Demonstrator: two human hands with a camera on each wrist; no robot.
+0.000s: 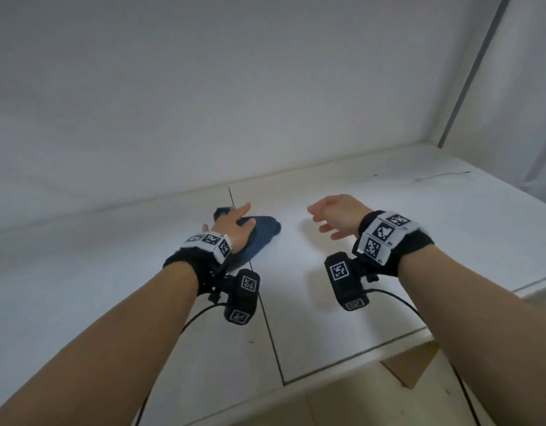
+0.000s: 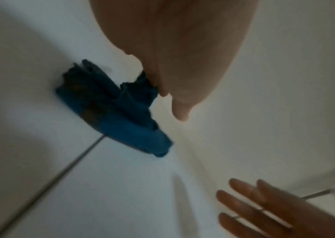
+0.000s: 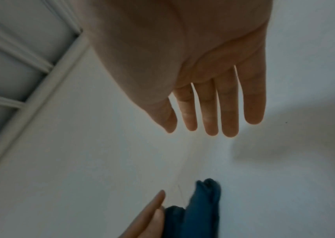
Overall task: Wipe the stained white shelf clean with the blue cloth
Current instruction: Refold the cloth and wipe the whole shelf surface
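Observation:
The blue cloth (image 1: 261,238) lies bunched on the white shelf (image 1: 327,333), near the back wall and on a dark seam line (image 1: 267,318). My left hand (image 1: 234,224) presses down on the cloth with its fingers stretched out. The left wrist view shows the cloth (image 2: 121,116) spreading out from under the left hand (image 2: 182,56). My right hand (image 1: 333,216) hovers just right of the cloth, fingers (image 3: 209,109) straight and spread, holding nothing. Thin dark marks (image 1: 443,176) streak the shelf at the far right. A small speck (image 1: 251,341) sits near the seam.
A white back wall rises behind the shelf, and a side wall with a grey vertical strip (image 1: 474,72) closes the right end. The shelf's front edge runs across the lower right, with a piece of cardboard (image 1: 410,364) on the tiled floor below. Cables hang from both wrist cameras.

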